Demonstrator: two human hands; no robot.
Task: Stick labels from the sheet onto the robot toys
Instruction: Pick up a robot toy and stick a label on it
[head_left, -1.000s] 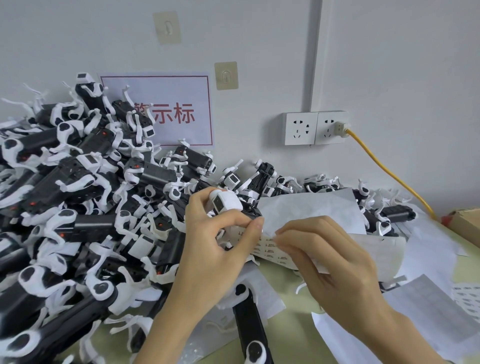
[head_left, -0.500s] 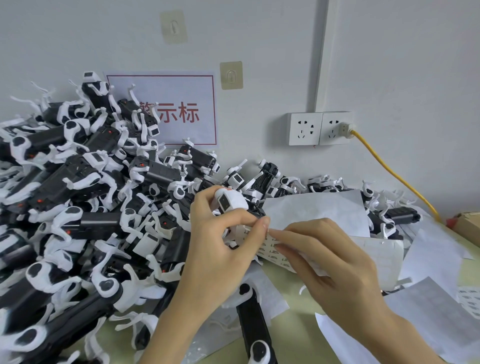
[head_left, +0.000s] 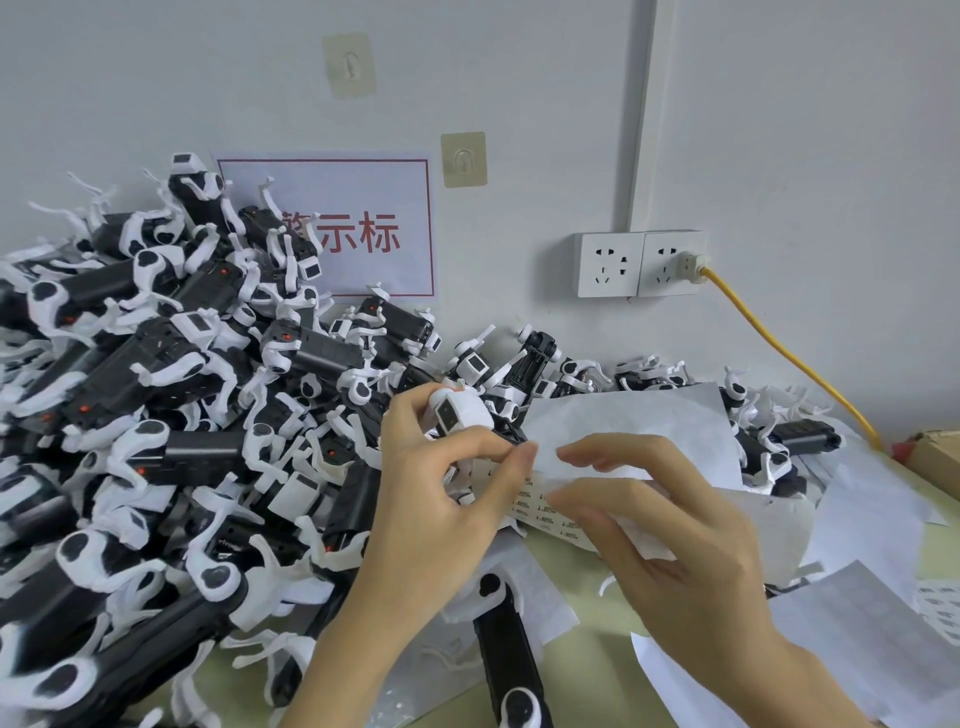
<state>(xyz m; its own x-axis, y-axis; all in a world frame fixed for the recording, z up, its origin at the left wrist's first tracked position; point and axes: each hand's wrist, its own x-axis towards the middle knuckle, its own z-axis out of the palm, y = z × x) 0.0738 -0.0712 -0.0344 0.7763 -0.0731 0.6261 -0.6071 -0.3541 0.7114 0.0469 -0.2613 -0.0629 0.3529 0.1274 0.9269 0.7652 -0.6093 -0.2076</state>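
Dozens of black-and-white robot toys (head_left: 171, 395) lie heaped against a white wall, and as far as the camera shows the labelling job has a long way to run. At centre, the left hand (head_left: 436, 499) curls its fingers around one toy (head_left: 460, 413), holding it up with the small dark screen on its white head turned toward the camera, while its thumb and forefinger reach across to the edge of the label sheet (head_left: 550, 506). The right hand (head_left: 670, 525) holds that sheet from below and behind, thumb on top and fingers folded under the crumpled backing paper, pinching it steady just beside the left fingertips. Rows of small printed labels show on the sheet between the two hands; whether one has been peeled free is too small to tell. No label can be made out on the toy in hand, so the step under way looks like lifting a label, with the sticking not yet done. Spent backing sheets (head_left: 883, 613) spread across the pale green table (head_left: 587, 670) at right suggest many labels are already used, though which toys in the heap carry them cannot be told. A yellow cable (head_left: 789, 358) runs from a wall socket (head_left: 670, 262); a red-bordered sign (head_left: 363, 228) hangs behind the pile.
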